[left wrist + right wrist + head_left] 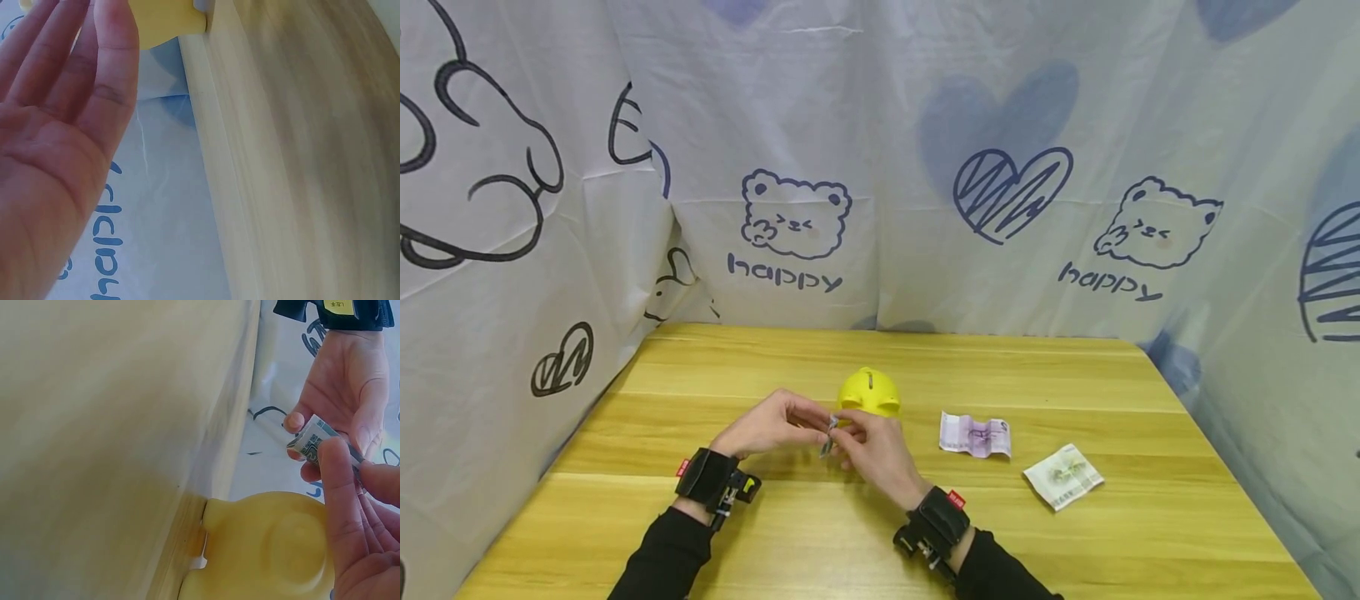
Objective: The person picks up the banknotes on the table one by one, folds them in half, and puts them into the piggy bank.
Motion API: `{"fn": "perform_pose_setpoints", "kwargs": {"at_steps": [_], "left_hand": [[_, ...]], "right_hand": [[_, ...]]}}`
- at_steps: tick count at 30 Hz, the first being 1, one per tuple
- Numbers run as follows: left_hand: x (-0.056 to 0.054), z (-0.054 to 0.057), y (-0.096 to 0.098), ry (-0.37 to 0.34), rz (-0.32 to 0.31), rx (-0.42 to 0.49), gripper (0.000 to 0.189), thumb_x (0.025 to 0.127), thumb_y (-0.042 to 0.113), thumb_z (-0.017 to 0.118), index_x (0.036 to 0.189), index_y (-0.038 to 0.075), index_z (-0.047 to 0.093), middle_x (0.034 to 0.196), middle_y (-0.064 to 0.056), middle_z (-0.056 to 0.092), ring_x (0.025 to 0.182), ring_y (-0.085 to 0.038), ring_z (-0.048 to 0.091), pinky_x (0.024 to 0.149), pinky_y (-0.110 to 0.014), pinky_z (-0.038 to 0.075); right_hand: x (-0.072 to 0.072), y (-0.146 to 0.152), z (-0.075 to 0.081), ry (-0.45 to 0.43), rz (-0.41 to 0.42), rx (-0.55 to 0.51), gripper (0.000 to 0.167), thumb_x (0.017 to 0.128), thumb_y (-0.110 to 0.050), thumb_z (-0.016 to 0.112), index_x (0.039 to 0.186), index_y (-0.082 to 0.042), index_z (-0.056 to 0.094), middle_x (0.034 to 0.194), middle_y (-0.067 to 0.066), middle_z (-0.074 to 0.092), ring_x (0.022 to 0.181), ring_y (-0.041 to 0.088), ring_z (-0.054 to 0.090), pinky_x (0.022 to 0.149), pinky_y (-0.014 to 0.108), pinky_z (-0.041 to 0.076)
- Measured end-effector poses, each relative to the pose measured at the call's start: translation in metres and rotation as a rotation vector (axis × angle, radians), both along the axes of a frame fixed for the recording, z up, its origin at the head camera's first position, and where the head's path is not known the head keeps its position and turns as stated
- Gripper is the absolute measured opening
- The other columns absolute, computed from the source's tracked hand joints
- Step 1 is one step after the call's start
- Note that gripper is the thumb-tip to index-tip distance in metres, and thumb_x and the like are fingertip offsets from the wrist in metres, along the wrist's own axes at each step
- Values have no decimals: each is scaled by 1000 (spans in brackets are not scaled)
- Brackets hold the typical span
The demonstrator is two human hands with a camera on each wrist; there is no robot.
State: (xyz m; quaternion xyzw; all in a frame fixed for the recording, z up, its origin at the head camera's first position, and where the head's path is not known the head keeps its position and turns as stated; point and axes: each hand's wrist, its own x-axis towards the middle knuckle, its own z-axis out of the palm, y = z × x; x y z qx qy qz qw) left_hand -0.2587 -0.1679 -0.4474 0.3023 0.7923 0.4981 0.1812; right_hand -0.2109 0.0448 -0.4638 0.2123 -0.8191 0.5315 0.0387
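Observation:
A small folded banknote [310, 439], grey-green with printing, is held between both hands above the table. My right hand [880, 457] pinches it between thumb and forefinger. From the other side, my left hand [769, 427] holds its edge with the fingertips; in the left wrist view the fingers of the left hand [62, 106] look nearly straight and their tips are cut off. Just behind the hands stands a yellow piggy bank [868, 388] with a slot on top. In the right wrist view its rounded body [262, 544] shows beside the right hand.
To the right on the wooden table [805, 533] lie a creased purple banknote [974, 436] and, nearer, a pale greenish banknote [1063, 477]. A white printed cloth [902, 283] hangs behind the table and along both sides.

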Motion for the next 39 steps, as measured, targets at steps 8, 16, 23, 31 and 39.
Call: {"fn": "perform_pose_setpoints", "kwargs": {"at_steps": [8, 16, 23, 31, 39], "left_hand": [[-1, 0, 1, 9, 12, 7, 28, 88, 19, 75, 113, 8, 72, 107, -7, 75, 97, -20, 70, 86, -32, 56], [-2, 0, 2, 23, 13, 9, 23, 87, 20, 75, 107, 9, 72, 102, -7, 75, 94, -22, 70, 84, -32, 56], [-1, 1, 2, 29, -4, 15, 21, 87, 19, 75, 105, 8, 73, 101, -8, 75, 91, -21, 71, 83, -32, 57], [-2, 0, 1, 8, -19, 33, 20, 87, 15, 74, 104, 5, 72, 98, -12, 75, 86, -25, 72, 71, -47, 58], [-1, 2, 1, -29, -26, 46, 19, 88, 12, 73, 104, 3, 70, 97, -15, 75, 84, -31, 72, 71, -51, 57]], "right_hand": [[0, 0, 1, 42, -19, 12, 24, 94, -15, 66, 115, -4, 70, 86, 12, 75, 61, 29, 70, 46, 21, 51], [1, 0, 3, 103, -32, 16, 21, 93, -14, 68, 111, -4, 71, 87, 10, 73, 60, 28, 68, 45, 20, 50], [1, 0, 2, 84, -26, 6, 21, 93, -15, 67, 111, -4, 71, 90, 11, 74, 70, 29, 71, 49, 19, 52], [2, 0, 3, 55, -5, -6, 22, 94, -15, 66, 113, -4, 70, 95, 14, 74, 66, 30, 70, 49, 21, 53], [0, 1, 2, 92, 18, 19, 22, 94, -13, 66, 114, -7, 70, 92, 12, 74, 63, 28, 69, 47, 19, 51]]}}
